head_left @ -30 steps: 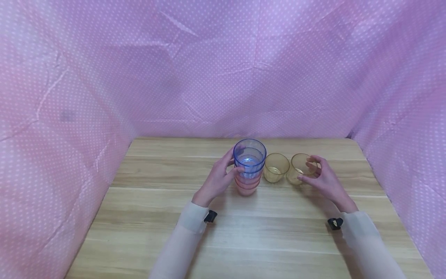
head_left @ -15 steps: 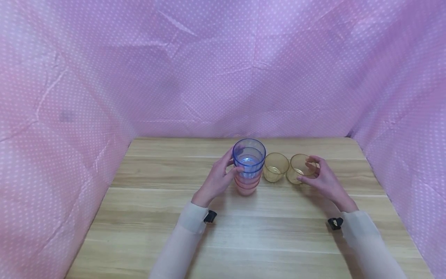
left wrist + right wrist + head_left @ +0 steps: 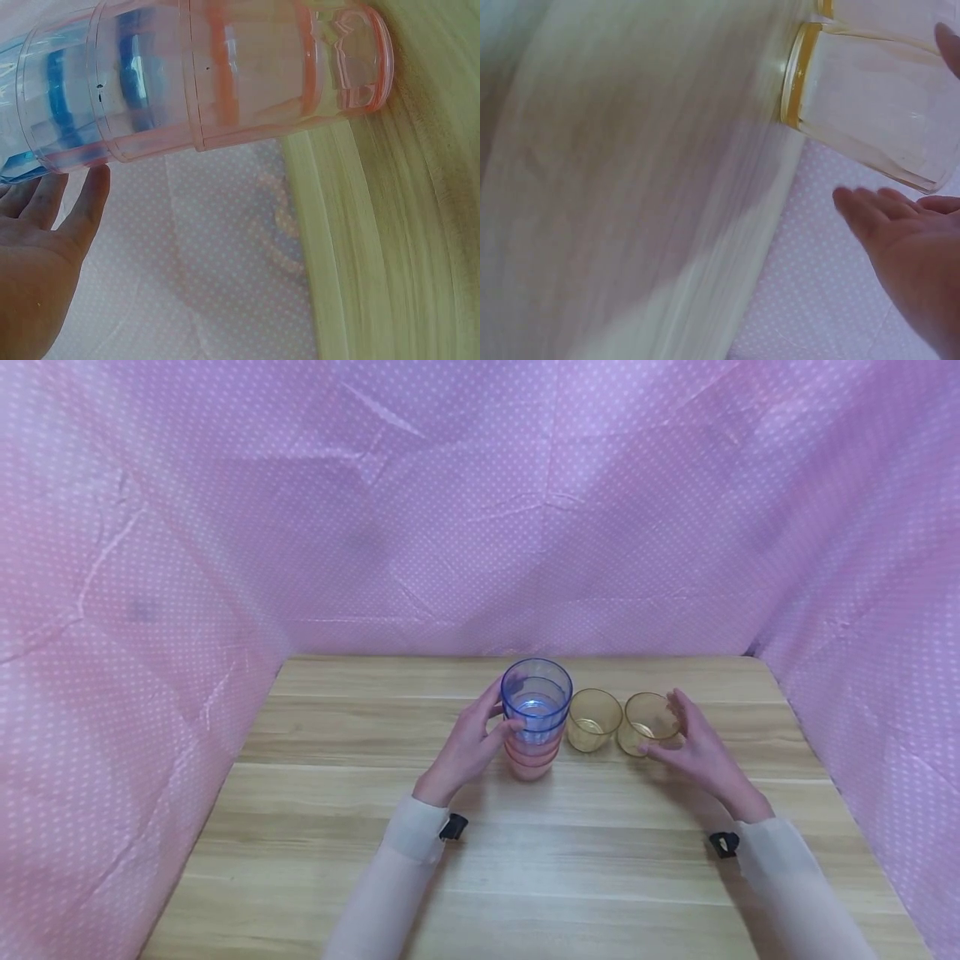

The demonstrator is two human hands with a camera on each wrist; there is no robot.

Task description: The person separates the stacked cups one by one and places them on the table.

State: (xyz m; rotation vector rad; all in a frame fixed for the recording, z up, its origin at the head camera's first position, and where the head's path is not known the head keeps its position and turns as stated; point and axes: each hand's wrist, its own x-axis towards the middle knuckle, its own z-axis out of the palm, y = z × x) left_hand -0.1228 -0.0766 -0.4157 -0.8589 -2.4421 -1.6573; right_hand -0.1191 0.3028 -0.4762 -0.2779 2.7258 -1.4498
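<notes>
A tall stack of clear tumblers stands upright on the table, blue tumblers (image 3: 536,710) on top and pink tumblers (image 3: 531,760) below. My left hand (image 3: 468,747) holds the stack from the left near the blue part, thumb in front and fingers behind. Two amber tumblers stand side by side to its right, the near one (image 3: 592,737) close to the stack. Around the right-hand amber tumbler (image 3: 645,732) my right hand (image 3: 701,750) is spread, thumb at the front. In the right wrist view its fingers (image 3: 862,206) lie straight and apart from that tumbler's wall.
The wooden table (image 3: 570,877) ends at a back edge just behind the tumblers. Pink dotted cloth (image 3: 480,510) hangs behind it and on both sides. A black strap piece (image 3: 453,827) sits at the left cuff, another black piece (image 3: 724,844) at the right.
The fingers of my right hand have straightened and moved off the right-hand amber tumbler. My left hand and the stack have stayed in place.
</notes>
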